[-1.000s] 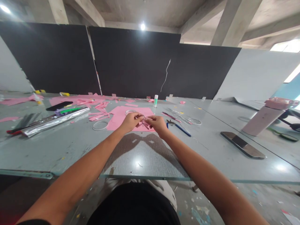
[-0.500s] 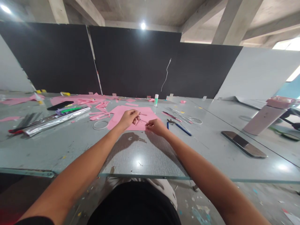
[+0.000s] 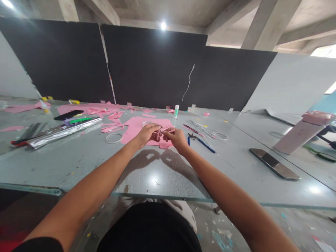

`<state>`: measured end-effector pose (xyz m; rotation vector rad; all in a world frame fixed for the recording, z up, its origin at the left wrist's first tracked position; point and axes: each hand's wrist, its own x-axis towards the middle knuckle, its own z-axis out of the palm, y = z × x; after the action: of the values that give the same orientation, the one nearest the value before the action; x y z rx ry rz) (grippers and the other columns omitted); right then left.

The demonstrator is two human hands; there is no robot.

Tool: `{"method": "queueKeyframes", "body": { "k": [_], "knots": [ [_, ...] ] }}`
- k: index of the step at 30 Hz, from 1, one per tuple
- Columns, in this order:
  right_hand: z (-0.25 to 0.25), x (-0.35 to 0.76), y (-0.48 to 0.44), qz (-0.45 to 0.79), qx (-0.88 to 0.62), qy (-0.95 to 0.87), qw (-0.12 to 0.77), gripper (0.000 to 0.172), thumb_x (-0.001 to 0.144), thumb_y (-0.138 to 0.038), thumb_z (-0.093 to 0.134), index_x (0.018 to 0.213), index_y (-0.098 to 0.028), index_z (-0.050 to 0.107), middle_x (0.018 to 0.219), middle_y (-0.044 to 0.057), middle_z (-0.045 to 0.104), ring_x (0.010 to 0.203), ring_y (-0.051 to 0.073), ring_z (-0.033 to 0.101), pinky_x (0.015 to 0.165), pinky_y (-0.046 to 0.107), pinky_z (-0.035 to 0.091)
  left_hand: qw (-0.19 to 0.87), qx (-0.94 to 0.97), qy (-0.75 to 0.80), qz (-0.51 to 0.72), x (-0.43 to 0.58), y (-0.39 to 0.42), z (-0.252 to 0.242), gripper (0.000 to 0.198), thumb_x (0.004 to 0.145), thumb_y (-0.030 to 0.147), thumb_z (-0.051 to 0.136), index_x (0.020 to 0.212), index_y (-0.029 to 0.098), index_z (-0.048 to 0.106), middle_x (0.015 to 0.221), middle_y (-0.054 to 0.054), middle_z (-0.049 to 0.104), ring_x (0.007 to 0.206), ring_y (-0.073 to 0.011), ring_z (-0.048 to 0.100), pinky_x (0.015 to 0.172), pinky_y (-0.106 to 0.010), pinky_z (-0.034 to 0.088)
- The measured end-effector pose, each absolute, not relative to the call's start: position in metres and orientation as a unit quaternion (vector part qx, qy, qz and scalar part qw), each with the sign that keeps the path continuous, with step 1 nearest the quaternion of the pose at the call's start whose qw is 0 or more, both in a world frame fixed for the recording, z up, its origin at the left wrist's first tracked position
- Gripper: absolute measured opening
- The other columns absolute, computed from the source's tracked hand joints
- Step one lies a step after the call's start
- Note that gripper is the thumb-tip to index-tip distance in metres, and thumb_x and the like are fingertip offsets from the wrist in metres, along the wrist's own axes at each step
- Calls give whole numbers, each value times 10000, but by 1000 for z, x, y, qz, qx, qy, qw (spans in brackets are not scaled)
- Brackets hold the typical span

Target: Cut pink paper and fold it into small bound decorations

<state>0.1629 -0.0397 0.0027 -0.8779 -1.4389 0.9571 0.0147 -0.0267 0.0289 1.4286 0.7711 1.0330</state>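
My left hand [image 3: 148, 135] and my right hand [image 3: 175, 137] meet above a pink paper sheet [image 3: 136, 128] on the grey table [image 3: 157, 175]. Between their fingertips is a small pink paper piece [image 3: 166, 130] with a thin strip, pinched by both hands. Its exact shape is partly hidden by my fingers. Another pink scrap [image 3: 165, 144] lies under my right hand's wrist side. A clear plastic ring [image 3: 146, 123] rests on the sheet just beyond my left hand.
Pink paper scraps [image 3: 99, 110] cover the far table. A silver foil roll [image 3: 65, 127], black phone [image 3: 68, 114], second ring [image 3: 113, 138], glue stick [image 3: 176, 111], pliers [image 3: 193, 136] and blue-handled tool [image 3: 206, 145] lie around. A metal plate [image 3: 274, 163] sits right.
My hands have come back together from being apart. My right hand has risen from the sheet to join my left at the small pink piece. The view has tilted slightly.
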Motion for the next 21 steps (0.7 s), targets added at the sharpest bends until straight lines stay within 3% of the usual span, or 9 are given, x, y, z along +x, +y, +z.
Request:
{"method": "queueKeyframes", "body": {
  "k": [6,11,21],
  "knots": [
    [9,175,-41,415,-381,-673,479,352,626,-453,701,487,-161,565,473,-7,541,483,97,469,529,258,363,666,594,315,322,6,-26,34,296,850,384,519,771,109,595,594,-41,598,517,-140,586,560,-276,485],
    [11,180,-42,460,-350,-674,460,300,643,-410,689,527,-157,579,481,-14,545,481,87,453,525,251,330,754,540,267,261,-2,-21,35,327,911,360,413,864,112,621,691,-77,655,637,-169,636,622,-311,525],
    [15,184,-41,485,-283,-688,459,273,677,-374,695,565,-157,573,508,-10,552,498,88,447,532,256,313,791,516,177,277,-2,-18,27,356,930,366,385,899,105,626,694,-69,662,603,-157,637,532,-276,533]
  ]
}}
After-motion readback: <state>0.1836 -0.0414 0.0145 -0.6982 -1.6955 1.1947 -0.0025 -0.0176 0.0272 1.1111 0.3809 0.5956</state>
